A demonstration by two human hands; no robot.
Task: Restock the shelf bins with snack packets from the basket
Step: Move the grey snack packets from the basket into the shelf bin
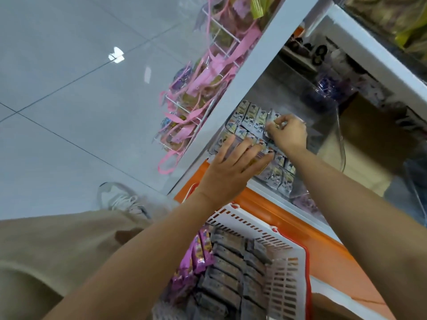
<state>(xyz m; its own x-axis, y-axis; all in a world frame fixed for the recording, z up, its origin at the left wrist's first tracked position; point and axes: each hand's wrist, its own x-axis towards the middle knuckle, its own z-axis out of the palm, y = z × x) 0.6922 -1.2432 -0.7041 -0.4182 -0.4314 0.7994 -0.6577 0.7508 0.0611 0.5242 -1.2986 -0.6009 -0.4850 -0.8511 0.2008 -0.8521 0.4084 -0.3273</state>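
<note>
**Hands**
- The left hand (pixel 233 167) is at the centre of the frame, palm down. Its fingers are straight and spread, laid flat across the front rows of packets (pixel 250 118) in the bin (pixel 339 144). It grips nothing.
- The right hand (pixel 290 133) is just above and to the right of the left hand. The two are near each other but apart.
- The right hand's fingers are curled, and thumb and fingertips pinch one packet (pixel 273 122) at the back rows of the bin. This packet is in among its neighbours. Whether it is fully seated cannot be told.

**Containers**
- The bin is clear plastic and sits on the shelf (pixel 265 199), centre right of the frame.
  - It holds small pale packets with dark print, standing in close rows.
  - The packets occupy its left part, and its clear wall curves round at the right.
- The basket (pixel 254 225) is white slatted plastic with a red rim. It is at the lower centre of the frame, below the shelf's orange edge.
  - Grey packets (pixel 231 273) are stacked in it in rows.
  - Purple packets (pixel 201 250) lie along its left side.

**Surroundings**
- A wire rack (pixel 196 88) of bags with pink ribbons hangs at the shelf end, upper centre.
- A pale shoe (pixel 120 199) stands on the grey tiled floor (pixel 69 88), left of centre.
</note>
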